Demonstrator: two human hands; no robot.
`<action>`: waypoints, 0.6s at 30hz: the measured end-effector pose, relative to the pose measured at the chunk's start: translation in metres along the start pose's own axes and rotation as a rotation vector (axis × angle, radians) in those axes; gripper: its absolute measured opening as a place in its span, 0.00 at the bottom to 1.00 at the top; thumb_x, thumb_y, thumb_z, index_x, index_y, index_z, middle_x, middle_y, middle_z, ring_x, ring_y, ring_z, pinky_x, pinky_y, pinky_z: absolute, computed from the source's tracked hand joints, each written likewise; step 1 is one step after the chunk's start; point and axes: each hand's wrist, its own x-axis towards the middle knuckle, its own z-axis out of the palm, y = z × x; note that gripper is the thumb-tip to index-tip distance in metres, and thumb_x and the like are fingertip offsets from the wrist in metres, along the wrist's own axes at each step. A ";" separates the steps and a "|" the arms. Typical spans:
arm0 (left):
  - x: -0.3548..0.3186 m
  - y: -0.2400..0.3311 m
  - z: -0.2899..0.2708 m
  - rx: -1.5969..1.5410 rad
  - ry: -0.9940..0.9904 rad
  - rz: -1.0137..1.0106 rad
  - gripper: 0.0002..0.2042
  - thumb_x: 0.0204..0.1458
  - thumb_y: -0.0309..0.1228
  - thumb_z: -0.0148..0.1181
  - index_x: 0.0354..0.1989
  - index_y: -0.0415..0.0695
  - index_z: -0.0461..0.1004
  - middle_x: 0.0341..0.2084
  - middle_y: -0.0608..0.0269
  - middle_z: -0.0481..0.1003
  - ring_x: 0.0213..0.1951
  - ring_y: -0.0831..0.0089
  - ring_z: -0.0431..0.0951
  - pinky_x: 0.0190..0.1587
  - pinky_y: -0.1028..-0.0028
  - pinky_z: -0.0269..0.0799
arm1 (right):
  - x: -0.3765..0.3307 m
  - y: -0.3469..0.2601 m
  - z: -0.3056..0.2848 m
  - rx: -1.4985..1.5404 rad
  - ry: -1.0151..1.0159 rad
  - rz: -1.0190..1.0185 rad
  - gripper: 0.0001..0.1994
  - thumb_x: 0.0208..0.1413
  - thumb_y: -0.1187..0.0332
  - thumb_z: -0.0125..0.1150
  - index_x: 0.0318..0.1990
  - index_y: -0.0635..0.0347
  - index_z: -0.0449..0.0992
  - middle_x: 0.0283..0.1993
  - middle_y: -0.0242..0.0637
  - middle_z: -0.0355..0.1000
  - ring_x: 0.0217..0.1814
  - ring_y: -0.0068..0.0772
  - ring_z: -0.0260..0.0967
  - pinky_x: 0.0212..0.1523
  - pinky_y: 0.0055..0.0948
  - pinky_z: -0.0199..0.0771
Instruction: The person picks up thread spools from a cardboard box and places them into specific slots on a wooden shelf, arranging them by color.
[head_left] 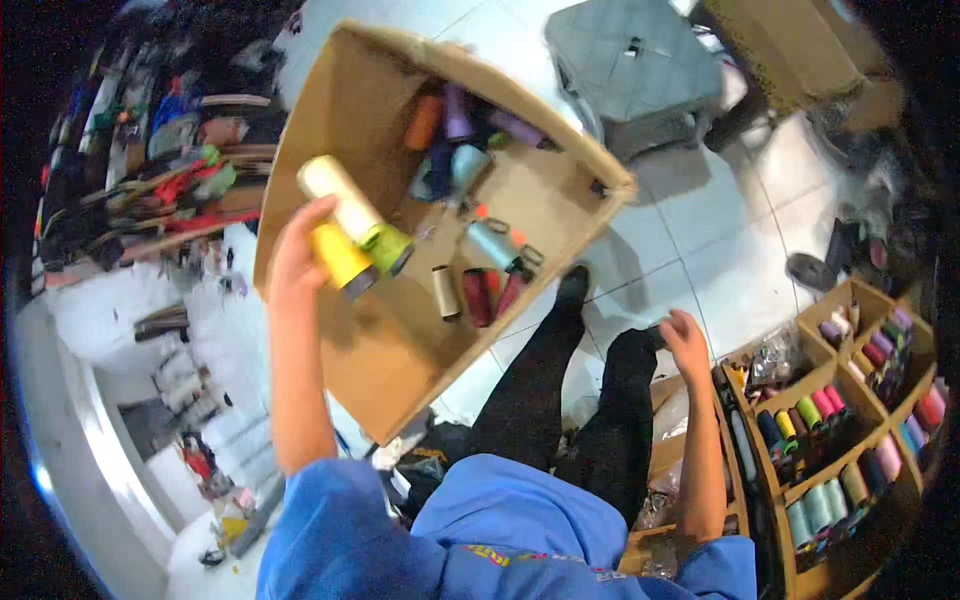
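Observation:
My left hand (298, 255) is closed around thread spools over the open cardboard box (385, 365). A yellow spool (340, 258) and a cream spool (338, 195) stick out from its fingers. Green thread (388, 246) shows at the cream spool's lower end; whether it is a separate spool I cannot tell. Inside the box lie several loose spools, among them an orange one (425, 122), a purple one (457, 112), a pale blue one (490, 243) and a dark red one (478, 297). My right hand (685, 347) hangs beside my knee, holding nothing, its fingers loosely apart.
At lower right stands a wooden compartment tray (862, 398) with upright spools in rows. A grey stool (635, 65) is beyond the box, near another cardboard box (790, 55). Piled goods (215, 185) fill the left side. Dark sandals (835, 260) lie on the tiled floor.

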 end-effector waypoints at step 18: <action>-0.201 -0.246 0.364 0.224 -1.110 -1.185 0.25 0.38 0.25 0.65 0.47 0.36 0.65 0.36 0.58 0.73 0.37 0.67 0.76 0.43 0.67 0.73 | -0.136 -0.078 -0.207 0.103 -0.162 -0.403 0.16 0.51 0.63 0.58 0.44 0.62 0.73 0.42 0.41 0.71 0.43 0.35 0.70 0.43 0.30 0.70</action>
